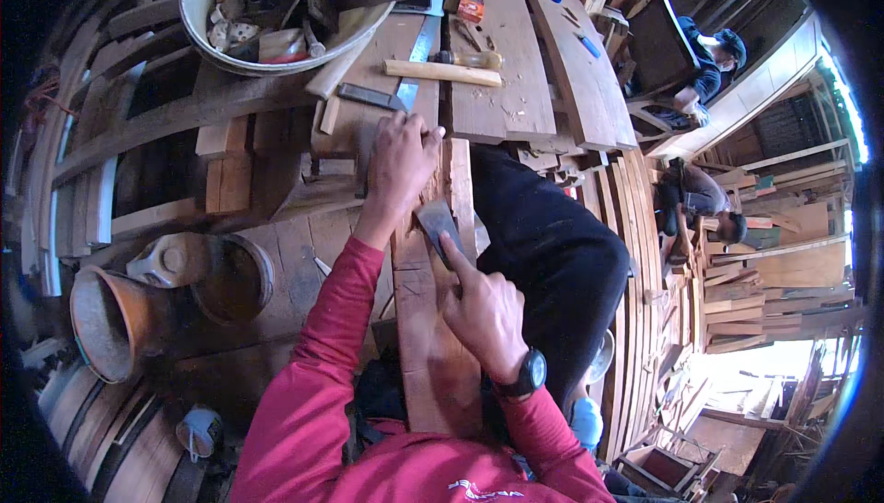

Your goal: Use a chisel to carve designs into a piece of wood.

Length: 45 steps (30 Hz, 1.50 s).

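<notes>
Arguably, a slip was risked, since the chisel (436,220) was gripped by the right hand (485,314) while the plank (433,319) was pressed, fingers apparently spread, by the left hand (402,161).

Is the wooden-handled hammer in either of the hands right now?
No, the hammer lies on the boards beyond the left hand, while the right hand holds a flat metal blade against the plank.

I see a timber workshop: stacked planks (645,254), a cluttered wooden bench (516,89), and daylight entering at the right opening (792,356).
</notes>
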Available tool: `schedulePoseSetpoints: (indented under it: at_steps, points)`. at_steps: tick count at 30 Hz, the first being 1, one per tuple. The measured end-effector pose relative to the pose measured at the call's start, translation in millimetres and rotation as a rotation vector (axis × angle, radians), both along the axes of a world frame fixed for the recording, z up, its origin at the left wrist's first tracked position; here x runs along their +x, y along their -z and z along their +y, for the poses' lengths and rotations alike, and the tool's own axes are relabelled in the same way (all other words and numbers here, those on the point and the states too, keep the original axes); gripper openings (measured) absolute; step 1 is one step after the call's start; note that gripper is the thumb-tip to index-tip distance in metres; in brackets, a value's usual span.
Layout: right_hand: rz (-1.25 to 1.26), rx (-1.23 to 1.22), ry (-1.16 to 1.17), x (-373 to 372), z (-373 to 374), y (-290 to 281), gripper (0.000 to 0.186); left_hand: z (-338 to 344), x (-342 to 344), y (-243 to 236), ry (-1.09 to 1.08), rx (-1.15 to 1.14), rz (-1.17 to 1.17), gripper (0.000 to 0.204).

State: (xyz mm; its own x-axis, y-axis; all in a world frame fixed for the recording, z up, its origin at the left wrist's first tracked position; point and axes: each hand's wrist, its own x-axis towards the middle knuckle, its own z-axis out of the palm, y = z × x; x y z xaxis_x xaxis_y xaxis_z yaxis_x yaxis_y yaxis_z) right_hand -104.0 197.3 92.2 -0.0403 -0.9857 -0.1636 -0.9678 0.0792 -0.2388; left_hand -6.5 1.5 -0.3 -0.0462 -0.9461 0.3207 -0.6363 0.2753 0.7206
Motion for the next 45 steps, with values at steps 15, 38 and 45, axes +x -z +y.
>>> schedulePoseSetpoints:
  at_steps: [15, 38, 45]
  points:
    - [-0.012, -0.031, 0.041, 5, -7, 9, 0.070, -4, 2, -1, -0.026, -0.041, -0.001, 0.028]
    - [-0.017, -0.021, 0.053, 3, 17, -4, 0.069, 4, -1, 0, -0.009, -0.024, -0.034, 0.028]
    - [-0.006, 0.018, 0.061, 8, 18, -1, 0.070, -1, -1, 5, -0.033, -0.042, -0.001, 0.030]
